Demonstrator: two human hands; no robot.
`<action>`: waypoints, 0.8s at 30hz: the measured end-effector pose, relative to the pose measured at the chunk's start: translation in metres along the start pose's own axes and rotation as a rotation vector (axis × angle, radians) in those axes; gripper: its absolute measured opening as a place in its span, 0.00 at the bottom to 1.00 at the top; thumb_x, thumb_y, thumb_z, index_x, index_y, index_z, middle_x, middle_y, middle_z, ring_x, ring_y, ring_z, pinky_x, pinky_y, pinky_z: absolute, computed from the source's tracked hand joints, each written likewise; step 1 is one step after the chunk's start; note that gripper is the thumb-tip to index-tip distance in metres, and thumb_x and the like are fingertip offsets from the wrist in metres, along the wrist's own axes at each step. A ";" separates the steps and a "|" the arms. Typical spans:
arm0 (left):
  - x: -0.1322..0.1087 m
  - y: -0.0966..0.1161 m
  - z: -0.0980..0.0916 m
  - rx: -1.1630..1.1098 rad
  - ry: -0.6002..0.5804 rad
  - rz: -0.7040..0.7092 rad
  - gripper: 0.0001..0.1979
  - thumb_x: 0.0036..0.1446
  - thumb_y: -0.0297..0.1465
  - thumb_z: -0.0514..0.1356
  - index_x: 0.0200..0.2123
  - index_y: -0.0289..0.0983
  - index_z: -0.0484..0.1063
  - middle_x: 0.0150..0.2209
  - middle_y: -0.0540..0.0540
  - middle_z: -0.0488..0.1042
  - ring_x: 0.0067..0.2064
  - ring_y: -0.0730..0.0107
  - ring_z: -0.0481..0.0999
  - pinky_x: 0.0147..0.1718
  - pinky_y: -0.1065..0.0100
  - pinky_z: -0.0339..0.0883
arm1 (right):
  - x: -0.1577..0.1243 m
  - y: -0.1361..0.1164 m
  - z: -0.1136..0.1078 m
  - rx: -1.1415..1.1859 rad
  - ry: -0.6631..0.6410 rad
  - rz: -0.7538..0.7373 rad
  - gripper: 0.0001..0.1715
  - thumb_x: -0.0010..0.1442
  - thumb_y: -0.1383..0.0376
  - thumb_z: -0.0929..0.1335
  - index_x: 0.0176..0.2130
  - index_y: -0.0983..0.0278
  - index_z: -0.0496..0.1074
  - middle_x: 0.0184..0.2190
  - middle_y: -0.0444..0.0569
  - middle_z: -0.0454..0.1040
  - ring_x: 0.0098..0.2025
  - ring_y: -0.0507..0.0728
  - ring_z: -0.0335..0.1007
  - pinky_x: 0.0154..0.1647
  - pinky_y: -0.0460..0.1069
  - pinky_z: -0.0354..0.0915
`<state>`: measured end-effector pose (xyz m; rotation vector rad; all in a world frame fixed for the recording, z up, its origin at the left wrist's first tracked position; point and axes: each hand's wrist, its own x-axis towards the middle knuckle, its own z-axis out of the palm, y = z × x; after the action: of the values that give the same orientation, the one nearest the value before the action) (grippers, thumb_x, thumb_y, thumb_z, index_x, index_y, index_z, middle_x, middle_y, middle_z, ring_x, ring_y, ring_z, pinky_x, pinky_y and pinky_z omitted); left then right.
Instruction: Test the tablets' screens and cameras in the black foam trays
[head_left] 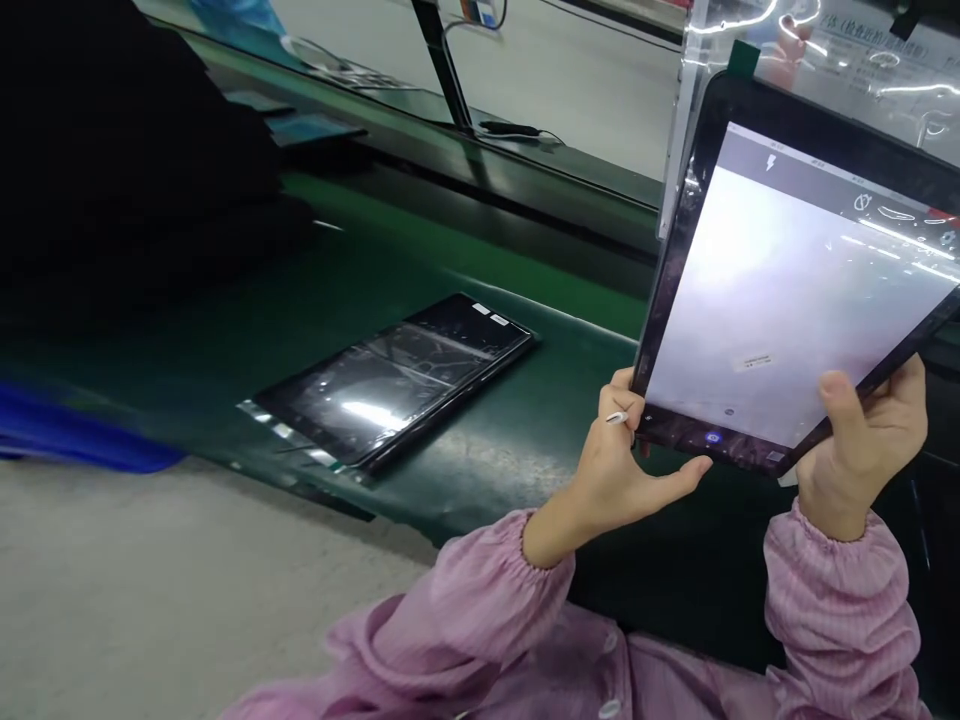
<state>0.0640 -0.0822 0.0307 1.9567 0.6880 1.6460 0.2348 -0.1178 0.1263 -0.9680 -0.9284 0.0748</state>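
Both my hands hold up a black tablet [802,290], its lit screen showing a pale camera picture with a small label in it. My left hand [619,460] grips the lower left edge, with the thumb stretched out below the screen and a ring on one finger. At the lower right edge, my right hand [862,440] is closed around the tablet, thumb over the screen. A second tablet [397,385], dark and wrapped in clear film with two small white labels, lies flat on the green mat [502,470] to the left.
Dark stacked material [135,170] fills the upper left. A blue object [82,430] sits at the left edge. Behind the held tablet hangs a plastic-covered sheet [847,70]. A black post [442,70] rises from the back ledge, with a black pen-like item [510,129] beside it.
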 end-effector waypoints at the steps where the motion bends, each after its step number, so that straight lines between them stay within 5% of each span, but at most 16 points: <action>1: 0.000 0.000 0.001 0.008 0.019 0.018 0.34 0.53 0.36 0.76 0.41 0.45 0.49 0.39 0.50 0.51 0.48 0.58 0.71 0.18 0.80 0.59 | 0.000 -0.002 0.000 -0.005 0.000 -0.003 0.28 0.48 0.61 0.83 0.49 0.56 0.82 0.48 0.44 0.80 0.48 0.58 0.79 0.56 0.55 0.79; 9: -0.001 0.001 0.005 -0.063 0.069 0.022 0.31 0.57 0.39 0.75 0.42 0.45 0.51 0.41 0.50 0.52 0.43 0.65 0.68 0.16 0.82 0.60 | 0.000 -0.007 0.000 0.017 -0.033 -0.009 0.25 0.49 0.65 0.82 0.47 0.58 0.81 0.45 0.43 0.78 0.44 0.54 0.77 0.55 0.51 0.77; 24: -0.005 0.002 0.009 -0.050 0.086 -0.132 0.37 0.50 0.38 0.77 0.41 0.45 0.47 0.45 0.49 0.55 0.35 0.76 0.63 0.18 0.80 0.60 | 0.000 -0.006 0.003 -0.005 -0.022 -0.003 0.25 0.49 0.62 0.82 0.47 0.59 0.79 0.47 0.46 0.79 0.46 0.57 0.78 0.55 0.55 0.78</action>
<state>0.0724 -0.0876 0.0269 1.7750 0.7830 1.6586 0.2306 -0.1199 0.1316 -0.9719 -0.9509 0.0812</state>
